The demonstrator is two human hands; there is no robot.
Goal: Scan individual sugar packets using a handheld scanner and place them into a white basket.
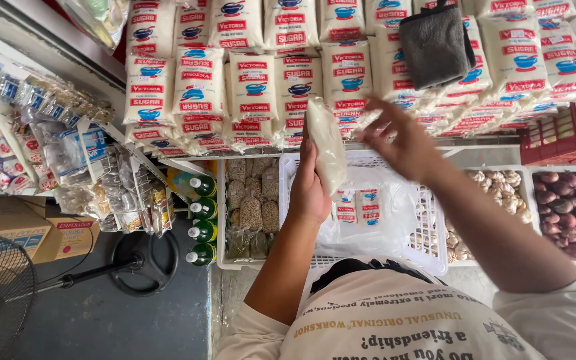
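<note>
Left hand (309,190) is up over the white plastic crate (435,247), fingers wrapped around the lower part of a clear bag of white sugar (326,143), which stands nearly upright in the grip, its top end level with the front row of stacked sugar packs (255,93) on the shelf. Right hand (405,143) is just beside the bag's upper end, fingers spread and loose, blurred, holding nothing (whether a fingertip touches the bag, I cannot tell).

Here's the worry: the bag is held low, by one hand only, and the weight sits above the grip. It could tip over the thumb and drop into the crate, onto the two small sugar packs (358,205) lying on the clear plastic liner (381,227) there; a thin bag could split on the crate's rim.

Farther out, the shelf stack looks slippery and heaped, with a dark grey cloth (435,43) draped on top. A nudge to the front row could slide several packs down.

To the left of the crate, a tray of seed packets (251,207) and green-capped bottles (201,220) stand close by, so anything sliding that way might knock a bottle over. Right of the crate, garlic (495,183) and red onions (571,210) sit in bins.
</note>
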